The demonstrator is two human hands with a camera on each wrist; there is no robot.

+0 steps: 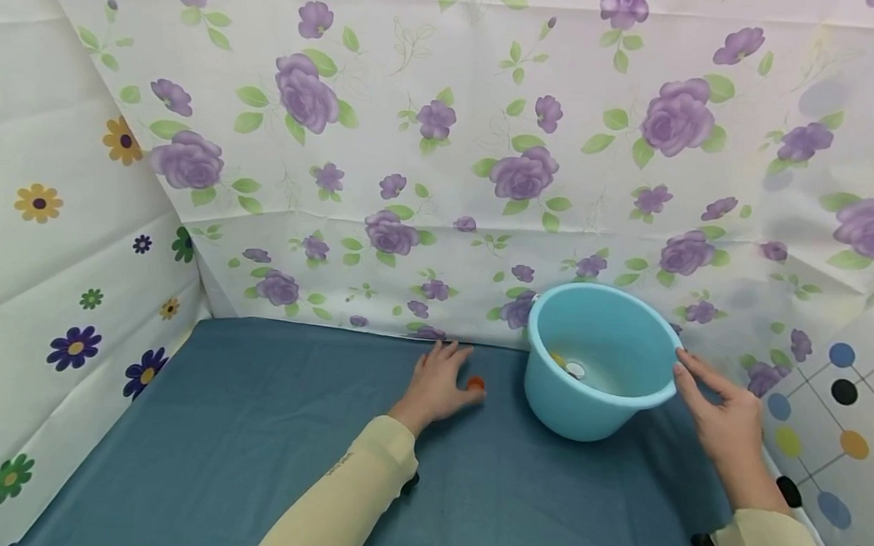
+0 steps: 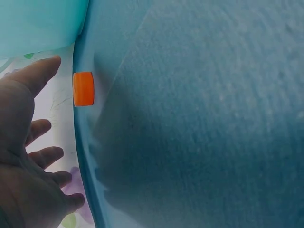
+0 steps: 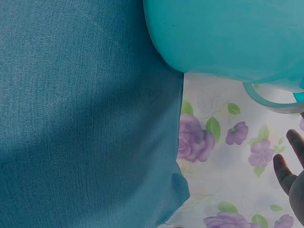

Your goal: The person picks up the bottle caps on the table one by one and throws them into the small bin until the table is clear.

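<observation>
A small orange bottle cap [image 2: 83, 89] lies on the blue cloth near its far edge. My left hand [image 1: 437, 388] reaches over the cloth with fingers spread, its thumb beside the cap in the head view; a gap between thumb and cap shows in the left wrist view. To the right stands a light blue bucket [image 1: 579, 407], with a white round piece [image 1: 575, 370] and a yellow piece [image 1: 557, 359] inside. My right hand [image 1: 729, 416] holds the bucket's right rim at the fingertips. In the right wrist view that grip is mostly cut off at the edge.
Blue cloth [image 1: 247, 428] covers the surface. Behind it rises a white sheet with purple flowers [image 1: 413, 171]. Another flowered sheet [image 1: 53, 283] hangs at left, and a dotted sheet [image 1: 850, 398] at right, close to my right hand.
</observation>
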